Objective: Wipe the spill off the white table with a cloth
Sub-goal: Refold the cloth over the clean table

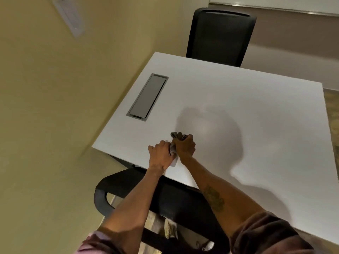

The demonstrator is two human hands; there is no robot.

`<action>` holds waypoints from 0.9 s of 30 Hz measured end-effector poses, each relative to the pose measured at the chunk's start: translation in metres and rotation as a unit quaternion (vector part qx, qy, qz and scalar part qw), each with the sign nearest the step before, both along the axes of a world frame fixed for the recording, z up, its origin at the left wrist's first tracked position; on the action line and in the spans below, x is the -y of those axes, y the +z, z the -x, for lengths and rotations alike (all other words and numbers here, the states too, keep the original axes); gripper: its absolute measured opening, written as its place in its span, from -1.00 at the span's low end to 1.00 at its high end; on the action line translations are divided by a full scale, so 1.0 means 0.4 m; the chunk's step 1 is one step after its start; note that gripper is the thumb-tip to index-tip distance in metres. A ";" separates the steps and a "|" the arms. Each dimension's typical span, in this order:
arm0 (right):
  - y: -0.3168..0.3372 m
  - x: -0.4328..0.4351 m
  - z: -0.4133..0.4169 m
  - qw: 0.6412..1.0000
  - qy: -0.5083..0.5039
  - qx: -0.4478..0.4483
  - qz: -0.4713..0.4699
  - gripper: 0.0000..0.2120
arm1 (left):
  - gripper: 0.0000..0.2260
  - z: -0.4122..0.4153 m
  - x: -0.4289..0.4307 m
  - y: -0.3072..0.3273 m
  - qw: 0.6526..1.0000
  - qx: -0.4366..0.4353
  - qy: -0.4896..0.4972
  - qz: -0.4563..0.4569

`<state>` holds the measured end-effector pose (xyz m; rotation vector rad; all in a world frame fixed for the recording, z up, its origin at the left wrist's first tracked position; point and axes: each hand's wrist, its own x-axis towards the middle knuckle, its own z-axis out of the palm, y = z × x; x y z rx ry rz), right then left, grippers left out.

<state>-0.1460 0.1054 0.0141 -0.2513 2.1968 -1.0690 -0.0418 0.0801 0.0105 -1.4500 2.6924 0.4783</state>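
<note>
White table (238, 110) with a grey hatch (147, 97) set in it. Both hands, left (160, 155) and right (184, 147), have fingers curled tight around a bunched grey cloth (177, 136) near the front edge.

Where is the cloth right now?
In the head view the grey cloth is bunched between the left hand and right hand, on the white table near its front edge, right of the grey hatch.
</note>
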 end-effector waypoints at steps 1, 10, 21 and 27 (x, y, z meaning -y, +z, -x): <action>-0.004 0.027 -0.019 1.000 0.006 -0.002 -0.004 -0.59 | -0.73 -0.015 0.029 -0.004 1.000 0.011 0.003 -0.002; -0.038 0.198 -0.074 0.997 0.073 0.012 -0.019 -0.52 | -0.88 -0.122 0.261 -0.055 0.976 -0.074 0.111 -0.171; -0.107 0.175 -0.026 0.985 0.136 0.020 -0.102 -0.59 | -0.66 -0.253 0.389 -0.127 0.904 -0.055 0.238 -0.351; -0.103 0.143 -0.037 0.975 0.180 0.007 -0.129 -0.63 | -0.56 -0.235 0.376 -0.110 0.936 0.031 0.239 -0.256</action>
